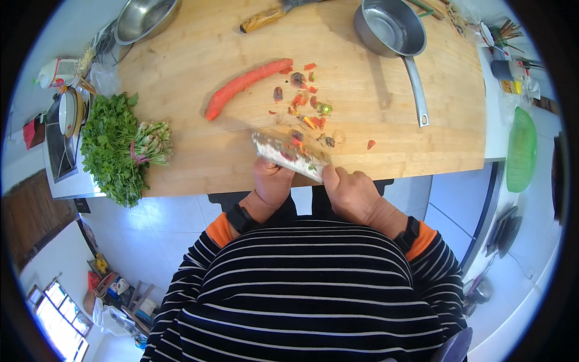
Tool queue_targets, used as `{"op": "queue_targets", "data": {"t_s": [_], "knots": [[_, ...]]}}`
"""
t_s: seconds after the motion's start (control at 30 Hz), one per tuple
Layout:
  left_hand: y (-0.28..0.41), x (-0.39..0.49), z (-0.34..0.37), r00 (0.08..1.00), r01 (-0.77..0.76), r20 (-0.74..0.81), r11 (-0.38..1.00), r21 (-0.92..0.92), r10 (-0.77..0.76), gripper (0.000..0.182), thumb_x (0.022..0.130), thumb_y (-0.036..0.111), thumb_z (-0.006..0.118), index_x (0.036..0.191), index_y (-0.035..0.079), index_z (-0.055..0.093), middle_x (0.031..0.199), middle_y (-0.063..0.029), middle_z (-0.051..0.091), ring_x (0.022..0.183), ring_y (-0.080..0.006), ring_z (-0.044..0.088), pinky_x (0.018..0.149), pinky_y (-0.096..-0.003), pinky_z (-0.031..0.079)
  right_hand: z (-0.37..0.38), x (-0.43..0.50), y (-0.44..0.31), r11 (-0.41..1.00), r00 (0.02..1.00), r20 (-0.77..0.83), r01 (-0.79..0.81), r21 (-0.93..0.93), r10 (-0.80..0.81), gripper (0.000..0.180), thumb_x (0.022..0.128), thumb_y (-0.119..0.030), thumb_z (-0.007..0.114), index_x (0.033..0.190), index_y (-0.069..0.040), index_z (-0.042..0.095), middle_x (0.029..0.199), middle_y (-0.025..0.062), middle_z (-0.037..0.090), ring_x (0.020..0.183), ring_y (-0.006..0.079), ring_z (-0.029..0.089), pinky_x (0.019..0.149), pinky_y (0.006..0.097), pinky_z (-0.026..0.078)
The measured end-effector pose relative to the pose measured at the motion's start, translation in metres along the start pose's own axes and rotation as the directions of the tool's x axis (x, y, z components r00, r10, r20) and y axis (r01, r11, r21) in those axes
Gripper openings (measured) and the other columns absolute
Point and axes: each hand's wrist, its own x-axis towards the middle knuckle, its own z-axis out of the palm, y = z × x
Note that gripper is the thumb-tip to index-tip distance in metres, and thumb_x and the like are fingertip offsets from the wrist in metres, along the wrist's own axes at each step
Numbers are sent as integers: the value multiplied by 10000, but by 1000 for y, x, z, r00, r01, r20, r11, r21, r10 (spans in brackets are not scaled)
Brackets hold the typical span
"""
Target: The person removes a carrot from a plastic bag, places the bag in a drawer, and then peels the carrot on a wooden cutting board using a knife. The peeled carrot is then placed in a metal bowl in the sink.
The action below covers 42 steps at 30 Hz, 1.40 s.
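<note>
A whitish flat piece [289, 154] with a speckled surface is tilted over the front of the wooden tabletop [181, 54]; blur hides what it is. My right hand [353, 192] grips its right end. Closed at its left end, my left hand [273, 181] holds the lower side, with the fingers partly hidden. Beyond both hands lie scattered vegetable scraps [298, 99], red, orange and dark, with a green stem end [325, 108] among them. A long peeled carrot [246, 86] rests to their left. One small red scrap [371, 144] lies apart on the right.
A bunch of leafy greens [113, 145], tied in pink, overhangs the front left edge. A metal saucepan [391, 27] stands back right, its handle towards me. A wooden-handled blade [263, 19] lies at the back, near a steel bowl [147, 18]. A green basket [521, 149] is far right.
</note>
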Motion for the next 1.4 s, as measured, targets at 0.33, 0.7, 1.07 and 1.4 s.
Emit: {"op": "queue_targets", "data": {"t_s": [0.33,0.7,1.07,1.4], "knots": [[-2,1,0,995,94,-15,996,1,-94,155,821,-45,680,973,-12,681,972,-45,702,901,-112,638,793,-261,511,1,-7,-1,998,995,83,-61,-2,61,228,749,-69,581,916,64,500,661,151,598,490,303,615,436,402,513],[-2,-4,2,987,162,15,987,25,-162,158,850,-55,612,990,-11,669,927,-12,661,836,-83,593,738,-235,485,6,12,4,991,988,94,-129,44,125,174,763,-63,573,888,19,483,712,172,612,535,325,634,465,417,519],[-4,2,1,972,233,53,957,-171,-228,199,853,-83,605,1038,-23,644,1010,-44,673,925,-111,625,825,-260,508,1,7,3,992,978,175,-120,34,112,260,776,-70,570,983,66,490,715,174,632,555,331,643,489,416,529],[-4,3,-3,963,253,99,968,-1,-251,156,859,-64,601,998,-22,655,957,-24,672,882,-84,612,777,-238,500,5,35,7,989,977,158,-144,-27,147,157,810,-70,537,919,34,496,728,182,631,576,320,651,492,405,531]]}}
